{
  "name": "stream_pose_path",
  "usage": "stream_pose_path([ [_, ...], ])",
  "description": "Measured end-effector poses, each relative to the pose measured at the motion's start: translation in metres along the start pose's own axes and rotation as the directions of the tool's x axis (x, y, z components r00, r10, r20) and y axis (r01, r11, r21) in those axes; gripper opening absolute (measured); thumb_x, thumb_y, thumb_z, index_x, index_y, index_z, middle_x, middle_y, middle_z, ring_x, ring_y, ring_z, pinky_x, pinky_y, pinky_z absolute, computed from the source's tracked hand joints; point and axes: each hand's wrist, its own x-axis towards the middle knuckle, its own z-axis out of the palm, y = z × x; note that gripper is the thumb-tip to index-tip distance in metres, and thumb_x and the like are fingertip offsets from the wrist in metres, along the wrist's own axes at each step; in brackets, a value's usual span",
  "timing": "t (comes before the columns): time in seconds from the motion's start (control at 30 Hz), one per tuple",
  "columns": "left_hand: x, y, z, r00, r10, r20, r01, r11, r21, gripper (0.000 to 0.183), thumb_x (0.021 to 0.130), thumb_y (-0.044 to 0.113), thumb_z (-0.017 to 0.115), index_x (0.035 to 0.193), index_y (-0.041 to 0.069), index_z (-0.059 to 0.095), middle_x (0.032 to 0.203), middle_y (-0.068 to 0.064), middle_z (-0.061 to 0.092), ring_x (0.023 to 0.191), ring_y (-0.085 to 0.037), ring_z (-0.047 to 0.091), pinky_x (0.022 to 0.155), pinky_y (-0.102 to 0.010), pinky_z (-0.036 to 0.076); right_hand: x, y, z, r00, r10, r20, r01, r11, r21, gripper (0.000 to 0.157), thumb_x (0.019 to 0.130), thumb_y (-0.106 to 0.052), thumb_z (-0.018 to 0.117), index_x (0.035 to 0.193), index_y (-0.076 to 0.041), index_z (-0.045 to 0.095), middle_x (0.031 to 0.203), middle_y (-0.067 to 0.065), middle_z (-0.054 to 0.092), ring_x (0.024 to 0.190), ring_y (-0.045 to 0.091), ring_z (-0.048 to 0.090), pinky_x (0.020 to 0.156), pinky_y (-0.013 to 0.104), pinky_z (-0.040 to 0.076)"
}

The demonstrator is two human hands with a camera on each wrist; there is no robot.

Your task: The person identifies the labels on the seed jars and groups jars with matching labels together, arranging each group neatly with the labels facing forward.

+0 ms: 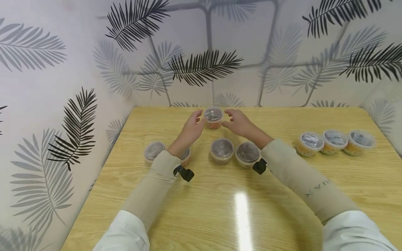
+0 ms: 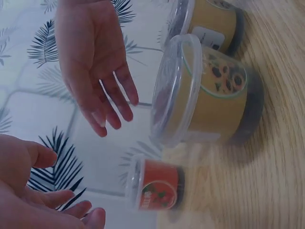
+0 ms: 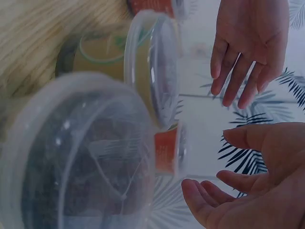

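A small round tub with a red label and clear lid (image 1: 214,120) stands upright at the back of the table, near the wall. To its left is my left hand (image 1: 192,129), and on its right my right hand (image 1: 241,124); both have loosely bent fingers and hold nothing. In the left wrist view, the palms of the left hand (image 2: 38,195) and right hand (image 2: 95,57) face each other with space between. The right wrist view also shows the red-labelled tub (image 3: 165,151) apart from the fingers.
Nearer than the hands stand several lidded tubs: one at left (image 1: 154,150), one partly behind the left wrist (image 1: 186,158), one in the middle (image 1: 222,150) and one by the right wrist (image 1: 247,152). Three yellow-orange tubs (image 1: 334,140) stand in a row at right. A patterned wall (image 1: 220,90) bounds the table.
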Motion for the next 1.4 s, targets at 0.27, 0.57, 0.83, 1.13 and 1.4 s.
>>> stream_pose_path([
  [0.27, 0.030, -0.003, 0.020, 0.994, -0.109, -0.015, 0.108, 0.994, -0.035, 0.061, 0.098, 0.027, 0.045, 0.146, 0.001, 0.019, 0.147, -0.021, 0.024, 0.133, -0.032, 0.028, 0.105, -0.044, 0.030, 0.025, 0.003, 0.006, 0.985, 0.144, 0.090, -0.150, 0.987, 0.062, 0.075, 0.093, -0.027, 0.054, 0.147, 0.000, 0.010, 0.148, 0.024, 0.020, 0.133, 0.038, 0.025, 0.103, 0.049, 0.030],
  [0.57, 0.049, -0.010, 0.033, 0.987, -0.147, -0.065, 0.143, 0.988, -0.064, 0.055, 0.098, 0.020, 0.045, 0.141, -0.007, 0.022, 0.133, -0.023, 0.040, 0.121, -0.030, 0.043, 0.098, -0.038, 0.039, 0.036, 0.001, 0.010, 0.966, 0.197, 0.167, -0.231, 0.948, 0.220, 0.087, 0.090, -0.022, 0.055, 0.148, -0.007, -0.008, 0.154, 0.014, -0.002, 0.139, 0.034, 0.007, 0.109, 0.052, 0.015],
  [0.83, 0.056, -0.017, 0.042, 0.986, -0.127, -0.105, 0.121, 0.991, -0.063, 0.051, 0.097, 0.015, 0.045, 0.137, -0.009, 0.025, 0.132, -0.025, 0.040, 0.121, -0.032, 0.042, 0.098, -0.038, 0.039, 0.045, 0.008, 0.017, 0.962, 0.187, 0.196, -0.237, 0.934, 0.269, 0.092, 0.086, -0.021, 0.062, 0.148, -0.004, -0.003, 0.153, 0.016, 0.007, 0.138, 0.034, 0.012, 0.109, 0.051, 0.015],
  [1.13, 0.053, -0.011, 0.038, 0.983, -0.045, -0.179, 0.049, 0.999, 0.019, 0.054, 0.097, 0.019, 0.045, 0.140, -0.007, 0.026, 0.135, -0.024, 0.041, 0.123, -0.031, 0.042, 0.100, -0.038, 0.037, 0.041, 0.000, 0.014, 0.995, 0.101, 0.021, -0.103, 0.987, 0.127, 0.057, 0.093, -0.015, 0.052, 0.142, 0.001, 0.029, 0.141, 0.019, 0.037, 0.129, 0.034, 0.035, 0.103, 0.046, 0.033],
  [1.4, 0.032, 0.002, 0.024, 0.969, 0.025, -0.247, -0.032, 0.999, -0.023, 0.051, 0.097, 0.022, 0.043, 0.141, 0.000, 0.032, 0.139, -0.015, 0.039, 0.116, -0.027, 0.048, 0.088, -0.035, 0.047, 0.031, -0.015, 0.001, 0.998, -0.001, -0.059, 0.005, 0.998, 0.069, 0.063, 0.093, -0.025, 0.058, 0.143, 0.000, 0.029, 0.127, 0.019, 0.050, 0.113, 0.030, 0.050, 0.088, 0.041, 0.046],
])
